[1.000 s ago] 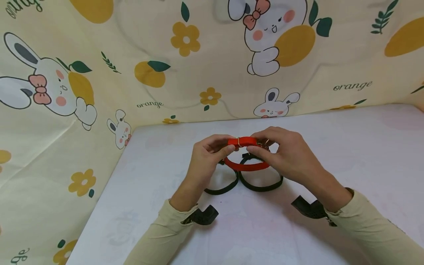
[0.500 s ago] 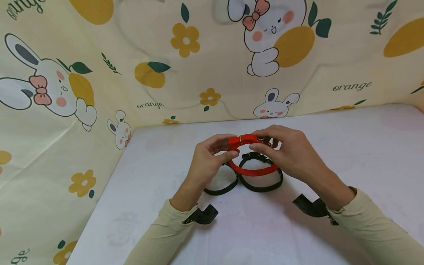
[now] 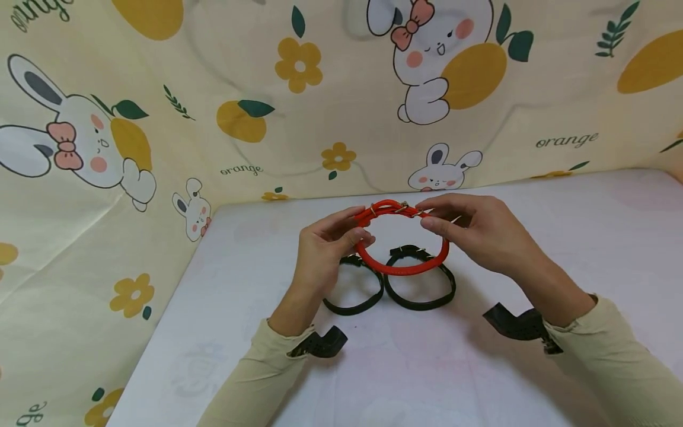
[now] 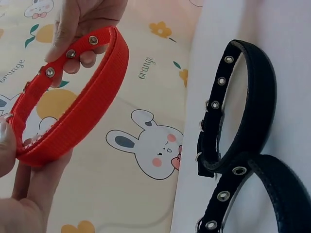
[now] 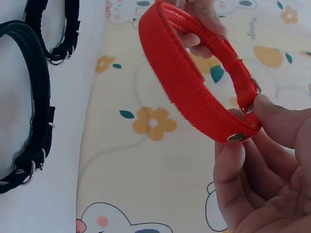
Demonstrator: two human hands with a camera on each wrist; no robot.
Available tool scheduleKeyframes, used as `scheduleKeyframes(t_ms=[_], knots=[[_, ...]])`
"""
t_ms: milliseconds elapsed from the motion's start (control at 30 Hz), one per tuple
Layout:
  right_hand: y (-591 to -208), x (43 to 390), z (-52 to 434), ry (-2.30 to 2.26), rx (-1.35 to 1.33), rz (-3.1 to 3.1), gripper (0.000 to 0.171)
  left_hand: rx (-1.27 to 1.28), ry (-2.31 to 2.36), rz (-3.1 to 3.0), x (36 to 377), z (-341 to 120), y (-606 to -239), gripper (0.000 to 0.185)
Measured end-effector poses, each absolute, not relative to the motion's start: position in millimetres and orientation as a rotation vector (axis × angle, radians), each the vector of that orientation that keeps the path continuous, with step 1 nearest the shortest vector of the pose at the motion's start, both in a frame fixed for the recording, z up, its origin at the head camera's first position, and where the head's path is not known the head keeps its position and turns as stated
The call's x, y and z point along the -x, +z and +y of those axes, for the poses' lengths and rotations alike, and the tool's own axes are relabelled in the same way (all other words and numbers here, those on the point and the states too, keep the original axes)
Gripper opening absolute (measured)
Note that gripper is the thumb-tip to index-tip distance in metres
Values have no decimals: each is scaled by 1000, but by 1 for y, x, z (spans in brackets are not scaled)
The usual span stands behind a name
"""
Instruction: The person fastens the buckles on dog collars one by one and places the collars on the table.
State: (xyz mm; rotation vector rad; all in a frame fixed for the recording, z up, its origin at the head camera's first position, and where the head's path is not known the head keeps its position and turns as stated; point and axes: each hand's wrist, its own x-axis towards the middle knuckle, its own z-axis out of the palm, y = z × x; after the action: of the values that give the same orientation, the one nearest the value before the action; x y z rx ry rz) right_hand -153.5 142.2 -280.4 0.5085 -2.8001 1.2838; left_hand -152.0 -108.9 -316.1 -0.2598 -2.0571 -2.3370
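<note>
A red buckled collar (image 3: pixel 402 270) forms a closed loop held up above the table between both hands. My left hand (image 3: pixel 320 255) pinches its left side between thumb and fingers. On the far right, near the metal buckle, my right hand (image 3: pixel 480 234) pinches the band with thumb and fingertips. Metal eyelets line the red strap (image 4: pixel 71 54) in the left wrist view, and the right wrist view shows a metal ring on the strap (image 5: pixel 243 90) beside the right thumb. Below the hands, two black collars (image 3: pixel 421 305) lie side by side as loops on the table.
The white tabletop (image 3: pixel 405 379) extends around the hands. Behind it and at the left hangs a cream cloth (image 3: pixel 299 130) printed with rabbits and oranges. A black strap-like piece (image 3: pixel 320 344) sticks out at each wrist by the sleeve cuffs.
Both hands have spread apart, the right one moving to the right. The red collar has been raised and turned, so its loop now shows wide open, with the buckle uncovered.
</note>
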Motion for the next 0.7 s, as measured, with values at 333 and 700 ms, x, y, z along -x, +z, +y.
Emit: scheduleKeyframes(t_ms=[333,700], knots=[[-278,156,156,1207,-940,-2774,98,184,-2536,-1926,157,-115,-315,38],[-283,161,154,1115,-1105,-2614,97,223,-2562,-2002,158,-123,-309,43]])
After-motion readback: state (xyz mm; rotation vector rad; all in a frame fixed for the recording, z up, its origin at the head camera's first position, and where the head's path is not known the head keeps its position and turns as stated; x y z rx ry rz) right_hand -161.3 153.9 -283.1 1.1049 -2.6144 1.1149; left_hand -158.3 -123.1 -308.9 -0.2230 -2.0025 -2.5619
